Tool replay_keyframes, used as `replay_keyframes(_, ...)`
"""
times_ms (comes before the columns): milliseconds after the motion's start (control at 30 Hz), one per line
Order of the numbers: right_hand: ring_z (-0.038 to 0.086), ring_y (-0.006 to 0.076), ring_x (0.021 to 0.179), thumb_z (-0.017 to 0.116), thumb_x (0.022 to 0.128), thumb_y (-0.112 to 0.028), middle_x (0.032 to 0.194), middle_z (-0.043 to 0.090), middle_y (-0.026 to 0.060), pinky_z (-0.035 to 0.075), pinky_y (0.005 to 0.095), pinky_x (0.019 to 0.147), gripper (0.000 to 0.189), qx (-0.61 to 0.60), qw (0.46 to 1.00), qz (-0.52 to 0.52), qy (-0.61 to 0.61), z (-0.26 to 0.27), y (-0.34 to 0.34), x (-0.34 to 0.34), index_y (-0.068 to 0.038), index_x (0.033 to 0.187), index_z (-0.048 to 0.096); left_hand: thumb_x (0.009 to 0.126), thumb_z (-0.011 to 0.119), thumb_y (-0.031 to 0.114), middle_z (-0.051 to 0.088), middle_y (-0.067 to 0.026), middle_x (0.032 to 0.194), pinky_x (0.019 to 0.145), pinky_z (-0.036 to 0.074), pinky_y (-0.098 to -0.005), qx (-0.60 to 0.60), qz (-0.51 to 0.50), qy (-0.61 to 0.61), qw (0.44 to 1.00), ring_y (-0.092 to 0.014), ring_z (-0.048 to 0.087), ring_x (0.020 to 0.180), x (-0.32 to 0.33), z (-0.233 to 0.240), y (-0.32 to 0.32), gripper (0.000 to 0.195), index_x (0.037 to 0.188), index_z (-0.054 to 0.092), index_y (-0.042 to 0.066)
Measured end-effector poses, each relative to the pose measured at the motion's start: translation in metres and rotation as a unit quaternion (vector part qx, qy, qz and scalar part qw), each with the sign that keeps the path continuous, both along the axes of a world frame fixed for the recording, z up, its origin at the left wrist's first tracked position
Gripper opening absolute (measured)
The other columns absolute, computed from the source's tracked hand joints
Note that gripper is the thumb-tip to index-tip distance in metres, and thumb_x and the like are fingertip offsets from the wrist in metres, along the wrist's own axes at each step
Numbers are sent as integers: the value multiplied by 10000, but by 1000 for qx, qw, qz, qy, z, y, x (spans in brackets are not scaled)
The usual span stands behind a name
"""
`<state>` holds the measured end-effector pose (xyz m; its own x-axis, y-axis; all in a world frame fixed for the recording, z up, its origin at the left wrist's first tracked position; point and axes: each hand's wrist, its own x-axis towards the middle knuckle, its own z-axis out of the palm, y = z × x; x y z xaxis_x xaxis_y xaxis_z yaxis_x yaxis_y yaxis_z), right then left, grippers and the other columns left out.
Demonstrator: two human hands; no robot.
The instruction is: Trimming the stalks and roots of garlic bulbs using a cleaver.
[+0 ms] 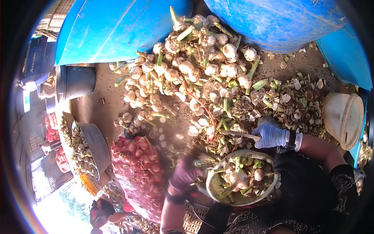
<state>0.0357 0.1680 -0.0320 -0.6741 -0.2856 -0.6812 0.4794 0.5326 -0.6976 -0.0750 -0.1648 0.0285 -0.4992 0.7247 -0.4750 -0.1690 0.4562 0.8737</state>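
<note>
My right hand [269, 136], in a pale blue work glove, is closed on a knife [238, 134] whose blade points left over a pile of cut stalks and roots. In a dark purple glove, my left hand [185, 172] is blurred, left of the bowl; its fingers and anything in them cannot be made out. A round basin [211, 187] in front of me holds garlic bulbs [259, 174] with green stalk pieces. Beyond lies a large heap of garlic bulbs [186, 67] with stalks and roots, and a red cord [201, 102] lies across its near part.
A red mesh sack [138, 175] full of bulbs stands at left. Blue plastic barrels [117, 29] line the far side. A white bucket [336, 117] lies at right beside trimmings [295, 102]. A black bucket [80, 82], a tub [96, 146] of garlic and another person [102, 210] are at left.
</note>
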Motion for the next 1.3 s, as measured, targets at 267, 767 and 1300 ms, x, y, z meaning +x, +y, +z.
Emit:
replay_keyframes(267, 631, 233, 629, 679, 685, -192, 682, 648, 133, 481, 355, 607, 291, 4, 999, -38, 29, -7, 14, -5, -29, 925, 684, 648, 749, 160, 512, -268, 1214, 960, 449, -429, -408, 164, 364, 821, -410, 526, 1106, -169, -107, -10, 779, 1348, 424, 58)
replay_keyframes(767, 644, 362, 744, 676, 666, -207, 777, 657, 188, 514, 407, 682, 295, 27, 993, -38, 107, 13, 7, -21, -16, 892, 670, 547, 903, 352, 551, -133, 1204, 880, 472, -449, -248, 65, 520, 815, -276, 526, 1104, -31, -74, 13, 546, 936, 675, 45)
replay_keyframes(1300, 633, 330, 690, 704, 677, -282, 748, 613, 108, 484, 457, 601, 277, 7, 934, 91, 344, 51, -16, -26, -72, 838, 623, 966, 483, 290, 570, -85, 1139, 789, 519, -254, 62, 348, -158, 922, -148, 610, 955, 89, -16, 83, 416, 1287, 462, 26)
